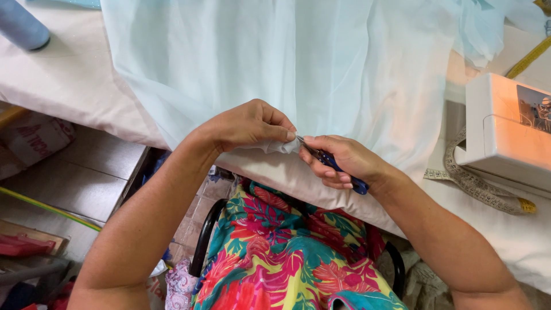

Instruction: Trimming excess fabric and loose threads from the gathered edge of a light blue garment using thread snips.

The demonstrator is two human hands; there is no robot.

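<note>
A white sewing machine (505, 135), coiled measuring tape (479, 186) and perhaps a thread cone (22, 26)

Bright, even daylight, warm orange cast at right, soft shadows under the table edge, sharp focus.

Fabric spread over the table, hands at its near edge

The sheer fabric (287, 63) lies on the table (69, 86). At the fabric's near edge, the left hand (249, 126) pinches its hem just left of the right hand (344, 161), which holds snips (330, 162). Right of the fabric stands a sewing machine (505, 132), a measuring tape (479, 186) before it.
</note>
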